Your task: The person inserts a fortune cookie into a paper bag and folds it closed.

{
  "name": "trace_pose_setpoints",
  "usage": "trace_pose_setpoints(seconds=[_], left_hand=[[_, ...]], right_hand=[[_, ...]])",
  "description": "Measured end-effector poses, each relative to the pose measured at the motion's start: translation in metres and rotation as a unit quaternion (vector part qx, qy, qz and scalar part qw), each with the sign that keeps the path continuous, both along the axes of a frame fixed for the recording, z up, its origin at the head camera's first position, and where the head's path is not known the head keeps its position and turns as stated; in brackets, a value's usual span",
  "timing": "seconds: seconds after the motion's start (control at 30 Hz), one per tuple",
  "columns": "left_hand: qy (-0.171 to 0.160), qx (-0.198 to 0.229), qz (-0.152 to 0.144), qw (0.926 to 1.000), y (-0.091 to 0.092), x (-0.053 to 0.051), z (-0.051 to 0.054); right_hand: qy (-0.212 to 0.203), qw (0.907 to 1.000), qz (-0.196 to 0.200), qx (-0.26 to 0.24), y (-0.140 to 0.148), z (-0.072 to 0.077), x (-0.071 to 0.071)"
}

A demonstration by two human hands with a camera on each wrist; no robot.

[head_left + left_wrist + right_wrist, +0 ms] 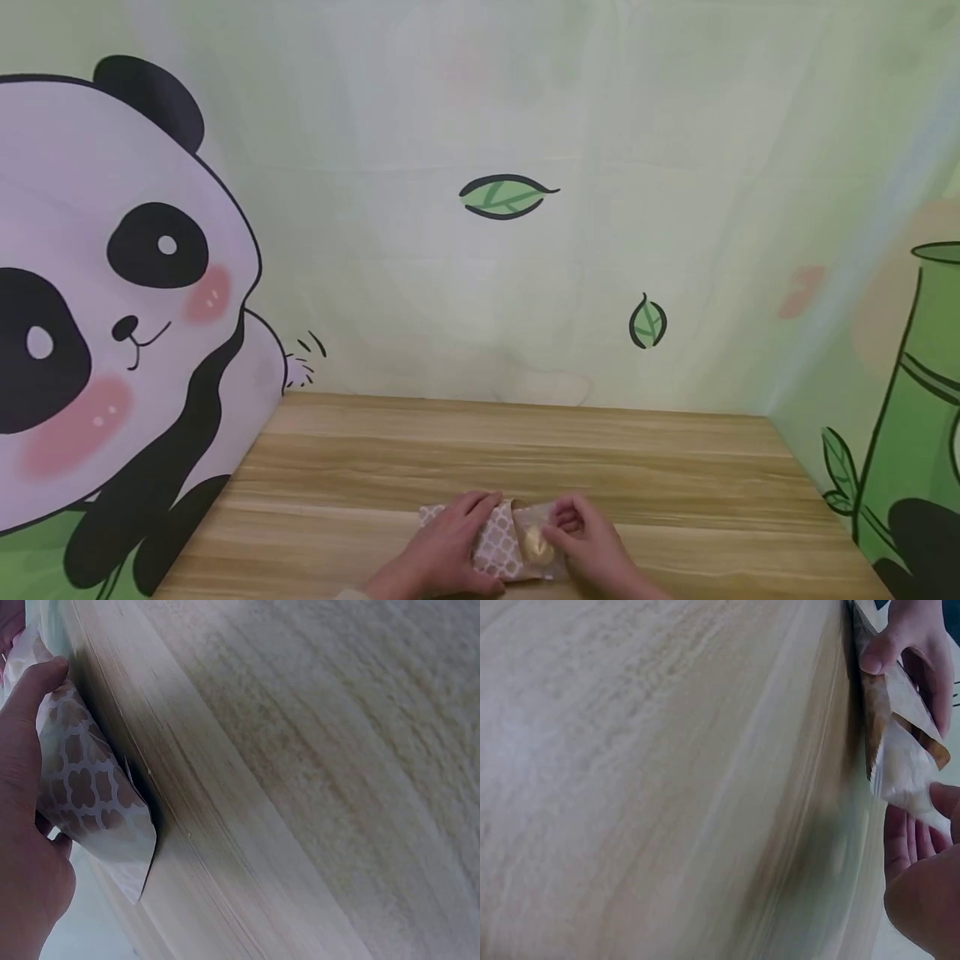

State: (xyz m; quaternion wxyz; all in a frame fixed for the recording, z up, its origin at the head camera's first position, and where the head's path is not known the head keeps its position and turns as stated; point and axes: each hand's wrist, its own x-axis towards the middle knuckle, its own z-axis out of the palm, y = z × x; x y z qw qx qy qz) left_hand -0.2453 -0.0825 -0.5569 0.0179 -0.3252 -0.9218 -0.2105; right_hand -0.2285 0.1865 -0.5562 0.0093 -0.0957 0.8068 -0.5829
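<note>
My left hand (pixel 442 552) grips a flat paper bag (pixel 498 543) with a white lattice pattern on tan, low in the head view. Thumb and fingers lie on either side of the bag (pixel 86 780) in the left wrist view. From the bag's right-hand opening sticks out a clear plastic packet (pixel 553 568) with a pale golden, rounded item (pixel 537 546) inside. My right hand (pixel 596 542) pinches the outer end of this packet (pixel 906 774) between thumb and fingers. The packet's inner end is hidden in the bag.
Beneath the hands lies a wood-grain table (pixel 337 467). A pale green backdrop (pixel 375 208) rises behind it, with a printed panda (pixel 165 333) at left and a printed bamboo stalk (pixel 915 400) at right.
</note>
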Motion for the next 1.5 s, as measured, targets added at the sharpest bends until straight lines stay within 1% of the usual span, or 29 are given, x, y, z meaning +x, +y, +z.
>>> trace_pose_setpoints(seconds=[0.17,0.3,0.47,0.57,0.67,0.73,0.8,0.97,1.07,1.27,1.43,1.5], left_hand=[[-0.001,0.0,-0.011,0.9999,0.002,0.001,0.002],[-0.001,0.005,-0.023,0.9997,0.005,0.002,0.003],[0.0,0.002,-0.022,0.9998,0.008,0.001,0.003],[-0.004,0.002,-0.019,0.9998,0.009,0.0,0.002],[-0.009,0.003,-0.017,0.9998,0.008,0.0,0.002],[-0.009,0.003,-0.017,0.9998,0.008,0.001,0.002],[-0.008,0.004,-0.019,0.9998,0.008,0.001,0.002],[-0.009,0.006,-0.02,0.9997,0.009,0.002,0.004],[-0.009,0.007,-0.022,0.9997,0.009,0.002,0.004],[-0.015,0.011,-0.028,0.9995,0.007,0.003,0.003],[-0.015,0.013,-0.03,0.9994,0.007,0.002,0.003],[-0.017,0.015,-0.032,0.9992,0.008,0.002,0.004]], right_hand=[[-0.002,0.9997,0.021,0.01,0.004,0.0,-0.004],[-0.005,0.9998,0.014,0.014,0.002,0.0,-0.008],[-0.023,0.9997,0.006,0.007,-0.003,-0.002,-0.013],[-0.026,0.9995,0.018,0.009,-0.003,-0.004,-0.012],[-0.031,0.9987,0.041,0.005,0.0,-0.003,-0.01],[-0.034,0.9978,0.057,-0.002,0.002,-0.003,-0.009],[-0.043,0.9969,0.064,-0.015,0.001,-0.003,-0.009],[-0.05,0.9966,0.046,-0.046,-0.008,-0.005,-0.008],[-0.056,0.9954,0.051,-0.059,-0.013,-0.005,-0.007],[-0.046,0.9962,0.058,-0.046,-0.008,-0.003,-0.003],[-0.041,0.9936,0.091,-0.052,-0.006,-0.004,-0.005],[-0.032,0.9937,0.097,-0.046,-0.009,-0.005,-0.006]])
